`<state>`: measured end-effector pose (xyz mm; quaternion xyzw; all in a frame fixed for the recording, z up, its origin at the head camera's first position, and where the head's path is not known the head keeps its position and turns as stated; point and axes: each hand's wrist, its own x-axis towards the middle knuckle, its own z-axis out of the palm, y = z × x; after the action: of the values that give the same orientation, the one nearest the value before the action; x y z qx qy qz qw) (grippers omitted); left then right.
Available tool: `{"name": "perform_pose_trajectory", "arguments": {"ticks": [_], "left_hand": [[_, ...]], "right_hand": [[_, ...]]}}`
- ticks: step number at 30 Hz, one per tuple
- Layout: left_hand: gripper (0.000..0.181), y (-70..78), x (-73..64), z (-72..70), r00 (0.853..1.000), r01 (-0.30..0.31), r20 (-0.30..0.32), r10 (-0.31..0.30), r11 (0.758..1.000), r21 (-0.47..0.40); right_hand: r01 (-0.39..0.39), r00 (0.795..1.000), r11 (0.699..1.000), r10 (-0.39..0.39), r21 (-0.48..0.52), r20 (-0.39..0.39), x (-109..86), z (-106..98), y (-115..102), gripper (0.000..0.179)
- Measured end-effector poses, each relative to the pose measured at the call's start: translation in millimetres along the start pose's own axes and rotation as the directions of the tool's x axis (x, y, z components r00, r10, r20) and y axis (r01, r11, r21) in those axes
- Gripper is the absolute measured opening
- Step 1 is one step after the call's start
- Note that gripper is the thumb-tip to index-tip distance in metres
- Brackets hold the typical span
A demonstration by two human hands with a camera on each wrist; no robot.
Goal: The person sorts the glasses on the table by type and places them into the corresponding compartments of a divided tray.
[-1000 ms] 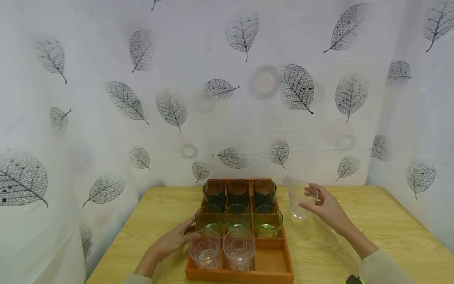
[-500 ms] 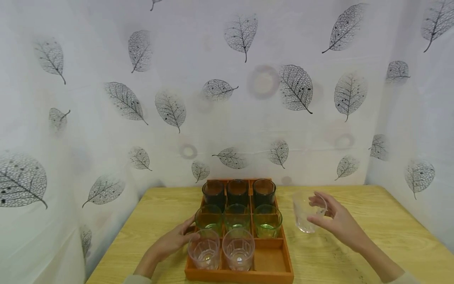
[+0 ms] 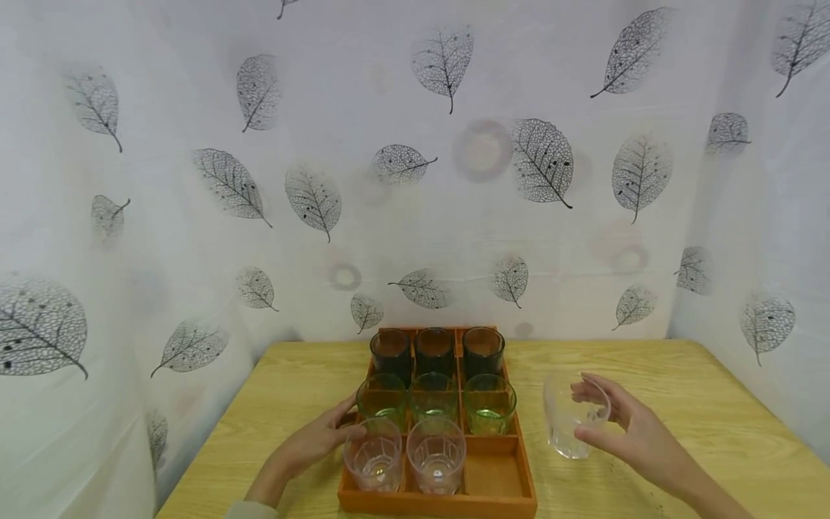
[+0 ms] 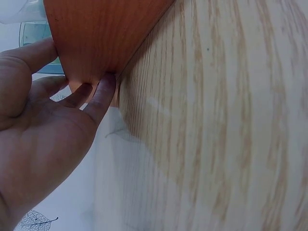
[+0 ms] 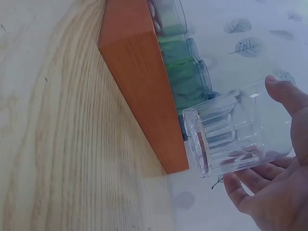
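Observation:
My right hand holds a clear faceted drinking glass above the table, right of the wooden tray. Thumb and fingers reach round its upper part, and its base points toward the tray in the right wrist view. My left hand rests at the tray's left side; in the left wrist view its fingertips press the outer wall, with the thumb at the edge. Two clear glasses stand in the tray's front row. The front right compartment holds no glass.
Three green glasses fill the tray's middle row, and three dark glasses its back row. Low dividers separate the compartments. A leaf-print curtain hangs behind and beside the wood-grain table.
The right hand has brought the clear glass nearer to me and slightly right, from beside the back rows. The left hand and the tray stay where they were.

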<state>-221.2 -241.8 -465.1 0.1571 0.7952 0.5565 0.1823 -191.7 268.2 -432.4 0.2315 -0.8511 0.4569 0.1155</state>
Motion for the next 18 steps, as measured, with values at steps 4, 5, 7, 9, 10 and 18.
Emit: {"name": "perform_pose_trajectory", "arguments": {"ticks": [4, 5, 7, 9, 10, 18], "left_hand": [[0.083, 0.3, 0.1, 0.2, 1.000, 0.002, 0.000, -0.002, 1.000, -0.003], [0.083, 0.4, 0.0, 0.3, 1.000, 0.003, 0.000, -0.003, 1.000, -0.004], [0.083, 0.6, -0.3, 0.2, 1.000, 0.003, 0.002, -0.003, 1.000, -0.005], [0.083, 0.3, -0.5, 0.0, 1.000, 0.000, 0.005, 0.000, 1.000, -0.005], [0.082, 0.2, -0.4, -0.1, 1.000, -0.001, 0.007, 0.001, 1.000, -0.004], [0.081, -0.7, 0.7, -0.6, 1.000, 0.003, 0.004, -0.003, 1.000, 0.009]], "right_hand": [[0.043, 0.999, 0.999, -0.044, 0.014, 0.022, -4.2, 5, -5, 0.074], [0.051, 0.998, 0.999, -0.051, 0.017, 0.030, -4.8, 6, -7, 0.074], [0.052, 0.997, 0.998, -0.054, 0.046, 0.051, -5.6, 9, -11, 0.075], [0.056, 0.996, 0.996, -0.061, 0.076, 0.064, -6.2, 13, -15, 0.075], [0.063, 0.995, 0.994, -0.069, 0.089, 0.068, -6.4, 14, -18, 0.075], [0.107, 0.991, 0.987, -0.115, 0.118, 0.063, -4.9, 32, -36, 0.076]]}}
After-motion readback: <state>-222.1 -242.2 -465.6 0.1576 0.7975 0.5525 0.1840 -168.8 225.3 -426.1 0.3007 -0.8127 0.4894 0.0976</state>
